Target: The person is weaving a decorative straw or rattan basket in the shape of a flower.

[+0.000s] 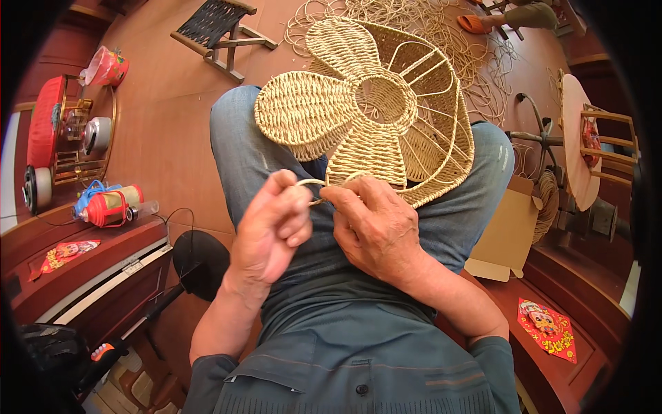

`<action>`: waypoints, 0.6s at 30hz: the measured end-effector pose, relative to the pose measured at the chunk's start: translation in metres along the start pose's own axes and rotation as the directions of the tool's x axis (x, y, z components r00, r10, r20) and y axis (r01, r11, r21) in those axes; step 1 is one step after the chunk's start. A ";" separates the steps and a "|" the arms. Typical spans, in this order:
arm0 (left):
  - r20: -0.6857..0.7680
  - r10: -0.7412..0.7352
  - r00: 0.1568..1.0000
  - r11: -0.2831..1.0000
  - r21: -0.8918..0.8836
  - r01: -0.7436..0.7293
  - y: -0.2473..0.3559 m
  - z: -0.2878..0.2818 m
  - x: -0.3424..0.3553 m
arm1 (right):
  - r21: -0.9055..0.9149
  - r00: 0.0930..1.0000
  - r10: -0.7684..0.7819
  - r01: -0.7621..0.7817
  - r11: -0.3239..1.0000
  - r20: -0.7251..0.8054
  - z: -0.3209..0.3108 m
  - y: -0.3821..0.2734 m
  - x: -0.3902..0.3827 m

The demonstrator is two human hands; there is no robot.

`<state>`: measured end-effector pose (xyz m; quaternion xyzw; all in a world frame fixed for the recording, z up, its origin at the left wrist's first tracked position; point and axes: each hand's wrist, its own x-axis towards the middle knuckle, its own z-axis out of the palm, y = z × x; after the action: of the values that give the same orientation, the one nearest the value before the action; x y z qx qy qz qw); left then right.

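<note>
A flower-shaped woven basket (303,103) of straw-coloured cord rests across my knees. Three of its petals are filled with weaving, and bare frame spokes show on the right around a round central hole. At the near petal's lower edge my right hand (379,224) is closed, its fingertips pinching the rim and cord. My left hand (272,221) is closed just left of it, thumb and forefinger gripping a loop of cord (312,183) that runs to the petal's edge. The exact fingertip contact of the right hand is partly hidden.
Loose cord (414,17) lies tangled on the floor beyond the basket. A folding stool (215,34) stands at the far left, a red bucket (107,67) beyond it. An opened cardboard box (500,231) sits right of my knee. Another person's orange slipper (473,25) shows at the far right.
</note>
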<state>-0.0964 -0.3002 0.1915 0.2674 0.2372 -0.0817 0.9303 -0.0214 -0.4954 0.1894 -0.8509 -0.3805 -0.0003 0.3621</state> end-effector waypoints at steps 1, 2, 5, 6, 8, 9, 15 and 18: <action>0.022 0.064 0.998 0.997 0.032 -0.065 0.010 -0.003 -0.005 | 0.001 1.000 0.004 -0.004 1.000 -0.005 0.002 0.001 0.001; -0.006 0.119 0.993 0.990 0.079 -0.118 0.020 -0.007 -0.009 | -0.003 1.000 -0.015 0.015 1.000 0.003 0.004 0.002 0.002; -0.079 0.175 0.981 0.958 0.246 -0.151 0.052 -0.036 -0.016 | -0.025 0.999 -0.031 0.030 0.999 -0.019 0.011 0.006 0.007; -0.125 0.161 0.979 0.959 0.253 -0.125 0.061 -0.049 -0.015 | -0.037 0.999 -0.034 0.033 0.999 -0.005 0.012 0.008 0.008; -0.360 0.331 0.872 0.923 0.315 -0.221 0.083 -0.080 -0.018 | -0.089 0.997 -0.066 0.063 0.994 -0.035 0.018 0.010 0.011; -0.367 0.329 0.870 0.917 0.346 -0.201 0.103 -0.095 -0.021 | -0.103 0.997 -0.075 0.071 0.992 -0.034 0.019 0.011 0.011; -0.575 0.416 0.704 0.866 0.487 -0.113 0.214 -0.191 -0.054 | -0.126 0.984 -0.122 0.106 0.986 -0.126 0.022 0.014 0.006; -0.629 0.408 0.662 0.860 0.508 -0.048 0.250 -0.242 -0.067 | -0.105 0.978 -0.134 0.119 0.987 -0.158 0.024 0.015 0.006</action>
<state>-0.1813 0.0422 0.1586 0.5134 0.5189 0.0978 0.6765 -0.0136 -0.4839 0.1641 -0.8382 -0.4024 -0.1115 0.3508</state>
